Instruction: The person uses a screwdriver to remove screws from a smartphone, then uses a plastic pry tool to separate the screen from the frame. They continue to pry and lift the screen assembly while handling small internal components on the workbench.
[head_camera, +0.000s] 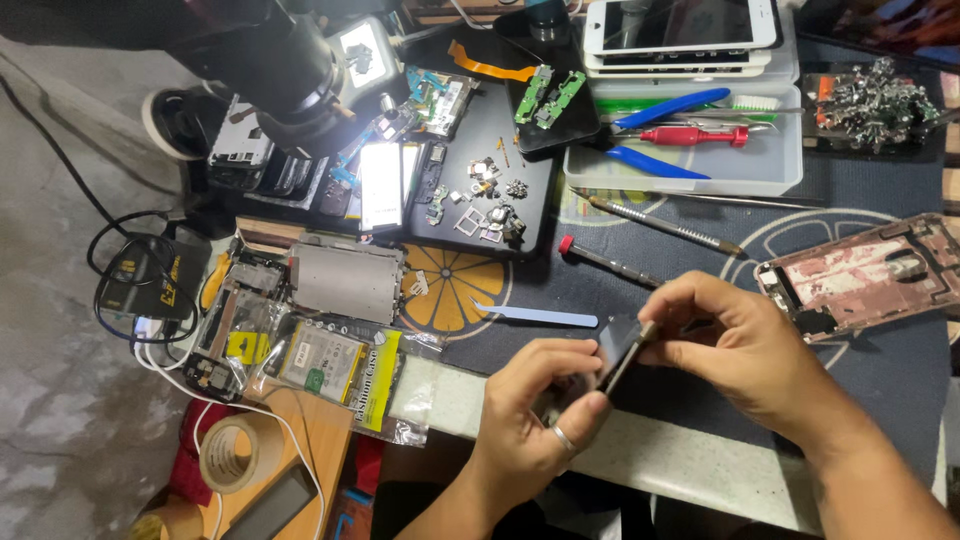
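Both my hands hold a small dark phone part (618, 348) near the table's front edge. My left hand (530, 415), with a ring on one finger, grips it from below. My right hand (735, 345) pinches its upper end with fingers and thumb. A pinkish stripped phone frame (865, 272) lies on the dark mat just right of my right hand. A light blue plastic pry tool (540, 316) lies on the mat left of my hands.
A black tray (530, 205) with small parts sits at the back. Behind it are a microscope (285, 70), a white bin (690, 170) with blue-handled pliers (660, 108), and stacked white phone screens (680, 30). Screwdrivers (660, 224), bagged parts (330, 365) and a tape roll (232, 452) lie around.
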